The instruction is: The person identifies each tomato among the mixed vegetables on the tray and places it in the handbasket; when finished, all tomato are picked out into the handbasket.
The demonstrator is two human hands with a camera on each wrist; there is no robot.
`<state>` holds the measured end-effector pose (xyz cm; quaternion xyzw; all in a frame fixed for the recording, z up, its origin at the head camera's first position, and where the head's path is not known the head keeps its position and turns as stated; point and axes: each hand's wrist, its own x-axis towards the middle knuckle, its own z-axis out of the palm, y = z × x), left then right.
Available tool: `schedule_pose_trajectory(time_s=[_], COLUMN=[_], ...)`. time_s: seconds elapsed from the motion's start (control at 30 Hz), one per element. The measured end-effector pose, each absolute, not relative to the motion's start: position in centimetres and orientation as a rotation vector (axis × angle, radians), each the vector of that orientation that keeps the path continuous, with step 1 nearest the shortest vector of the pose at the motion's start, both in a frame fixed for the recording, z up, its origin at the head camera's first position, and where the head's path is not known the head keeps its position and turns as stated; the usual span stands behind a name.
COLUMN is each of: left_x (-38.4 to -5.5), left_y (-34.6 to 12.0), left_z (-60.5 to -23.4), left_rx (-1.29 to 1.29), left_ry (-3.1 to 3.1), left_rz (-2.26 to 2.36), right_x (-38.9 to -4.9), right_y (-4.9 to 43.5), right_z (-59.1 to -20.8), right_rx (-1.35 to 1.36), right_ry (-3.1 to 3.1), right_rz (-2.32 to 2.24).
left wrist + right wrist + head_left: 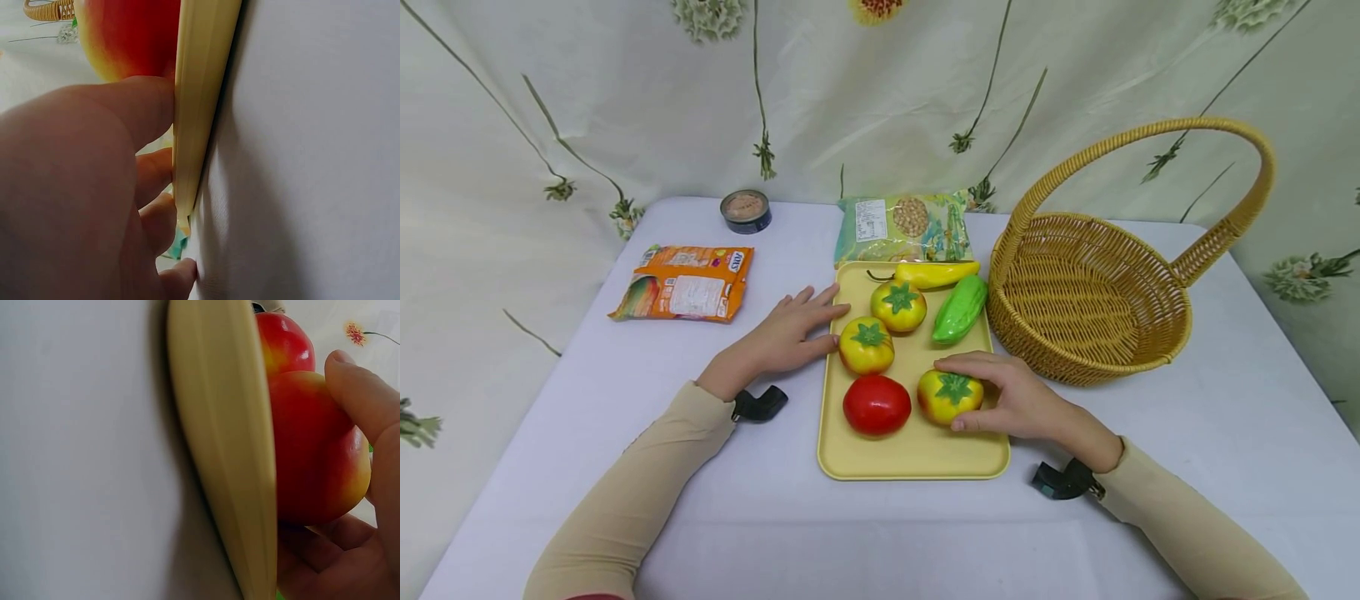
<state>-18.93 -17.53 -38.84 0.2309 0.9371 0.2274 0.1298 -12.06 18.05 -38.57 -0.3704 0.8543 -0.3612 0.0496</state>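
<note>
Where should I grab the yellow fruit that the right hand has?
Probably round its fat middle, coming from the right as the right hand does: the yellow fruit is smooth and round, and the red tomato sits on its left.

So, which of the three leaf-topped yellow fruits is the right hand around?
The front yellow fruit, right of the red fruit; the other two sit farther back.
</note>
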Motion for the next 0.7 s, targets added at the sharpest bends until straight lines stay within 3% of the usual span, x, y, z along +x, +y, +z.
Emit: schedule_pose_trajectory(time_s=[0.7], left_x=[-18.9], left_y=[-17.5], left_z=[-38.7], left_rx=[0.683], left_ry=[2.719], left_rz=[0.667], right_x=[-12.5], right_y=[19.3], right_z=[-36.8], right_rx=[-1.112], right_ry=[2.684], right_rz=[-1.189])
